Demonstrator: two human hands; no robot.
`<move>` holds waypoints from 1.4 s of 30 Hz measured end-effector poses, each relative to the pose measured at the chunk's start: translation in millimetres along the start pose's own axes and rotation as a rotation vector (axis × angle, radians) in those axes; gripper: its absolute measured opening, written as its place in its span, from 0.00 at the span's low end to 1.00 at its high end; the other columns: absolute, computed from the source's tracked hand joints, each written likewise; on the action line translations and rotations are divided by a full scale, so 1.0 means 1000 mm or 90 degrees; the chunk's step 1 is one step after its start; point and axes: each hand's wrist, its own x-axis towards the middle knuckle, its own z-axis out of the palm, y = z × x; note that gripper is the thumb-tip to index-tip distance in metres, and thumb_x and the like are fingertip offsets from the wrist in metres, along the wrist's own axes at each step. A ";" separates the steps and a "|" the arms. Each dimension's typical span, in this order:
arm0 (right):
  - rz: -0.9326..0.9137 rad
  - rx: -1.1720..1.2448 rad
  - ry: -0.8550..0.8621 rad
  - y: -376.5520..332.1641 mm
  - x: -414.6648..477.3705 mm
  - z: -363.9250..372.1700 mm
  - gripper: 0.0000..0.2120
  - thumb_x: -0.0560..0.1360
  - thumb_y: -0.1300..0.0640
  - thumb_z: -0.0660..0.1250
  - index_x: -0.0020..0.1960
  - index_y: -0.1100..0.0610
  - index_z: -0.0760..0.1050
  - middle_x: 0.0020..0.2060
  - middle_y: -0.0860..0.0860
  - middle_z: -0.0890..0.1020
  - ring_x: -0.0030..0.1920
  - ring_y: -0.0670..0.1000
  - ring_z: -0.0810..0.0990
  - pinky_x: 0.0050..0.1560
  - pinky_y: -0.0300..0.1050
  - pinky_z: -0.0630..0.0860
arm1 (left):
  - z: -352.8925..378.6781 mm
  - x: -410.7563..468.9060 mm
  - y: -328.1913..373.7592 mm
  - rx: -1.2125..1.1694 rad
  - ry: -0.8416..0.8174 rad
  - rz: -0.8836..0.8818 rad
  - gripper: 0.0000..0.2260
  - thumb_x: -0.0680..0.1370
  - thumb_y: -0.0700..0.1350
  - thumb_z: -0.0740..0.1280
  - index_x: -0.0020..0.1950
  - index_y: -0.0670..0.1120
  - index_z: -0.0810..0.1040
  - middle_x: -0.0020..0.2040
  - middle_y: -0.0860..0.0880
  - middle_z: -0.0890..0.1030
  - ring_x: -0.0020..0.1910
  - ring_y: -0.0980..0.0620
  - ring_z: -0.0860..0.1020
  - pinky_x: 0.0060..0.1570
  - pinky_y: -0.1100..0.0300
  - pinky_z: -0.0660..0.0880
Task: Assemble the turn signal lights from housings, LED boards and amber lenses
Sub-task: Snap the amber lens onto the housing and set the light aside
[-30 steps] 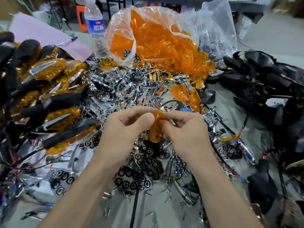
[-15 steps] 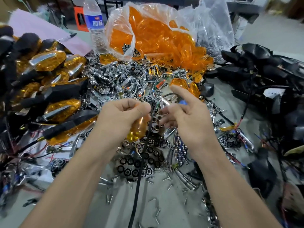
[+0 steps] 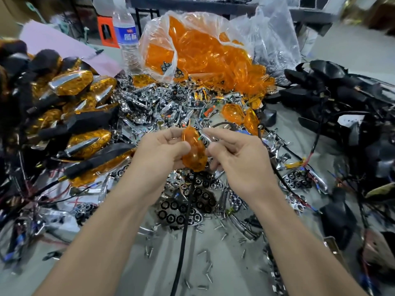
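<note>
My left hand (image 3: 158,152) grips an amber lens (image 3: 193,154) by its left edge, held upright over the parts heap. My right hand (image 3: 239,159) is just right of the lens, index finger and thumb pinching a small chrome piece (image 3: 205,137) against the lens's upper right edge. A black cable (image 3: 184,231) hangs down from under the lens towards me. Chrome LED boards (image 3: 171,99) lie heaped behind my hands, with a clear bag of amber lenses (image 3: 192,50) beyond them. Black housings (image 3: 342,92) are piled at the right.
Finished amber-and-black lights (image 3: 74,82) are stacked at the left with wires trailing. A water bottle (image 3: 126,35) stands at the back beside the bag. Small screws (image 3: 205,253) are scattered on the grey table near me. Two loose lenses (image 3: 233,113) lie right of centre.
My left hand lifted the amber lens from low at centre up to the right hand. My right hand drew back from its reach and now meets the lens with a chrome piece.
</note>
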 end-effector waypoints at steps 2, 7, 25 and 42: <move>-0.005 -0.006 -0.010 0.001 0.000 0.001 0.17 0.80 0.62 0.69 0.65 0.46 0.83 0.34 0.47 0.85 0.33 0.46 0.83 0.40 0.39 0.80 | 0.000 0.000 -0.001 0.003 0.004 0.012 0.10 0.80 0.31 0.66 0.56 0.41 0.82 0.47 0.42 0.88 0.43 0.48 0.86 0.47 0.54 0.84; -0.006 0.031 -0.017 0.002 0.000 0.005 0.17 0.79 0.64 0.71 0.62 0.47 0.85 0.35 0.46 0.87 0.35 0.46 0.84 0.40 0.43 0.82 | 0.000 0.001 -0.002 0.002 0.009 0.032 0.09 0.79 0.31 0.68 0.55 0.42 0.83 0.46 0.41 0.88 0.44 0.44 0.86 0.49 0.49 0.85; 0.001 0.083 0.028 -0.001 -0.005 0.012 0.15 0.78 0.66 0.72 0.59 0.50 0.85 0.38 0.46 0.88 0.34 0.46 0.85 0.41 0.39 0.82 | 0.015 -0.008 -0.005 0.003 0.123 0.080 0.08 0.77 0.30 0.70 0.49 0.42 0.83 0.38 0.47 0.86 0.37 0.49 0.83 0.46 0.47 0.85; -0.153 -0.227 0.107 -0.012 -0.017 0.015 0.27 0.78 0.55 0.68 0.67 0.28 0.67 0.29 0.36 0.75 0.29 0.43 0.71 0.31 0.33 0.63 | 0.027 0.002 0.001 -0.083 0.103 0.029 0.04 0.77 0.34 0.73 0.45 0.42 0.83 0.40 0.43 0.85 0.40 0.45 0.81 0.41 0.53 0.82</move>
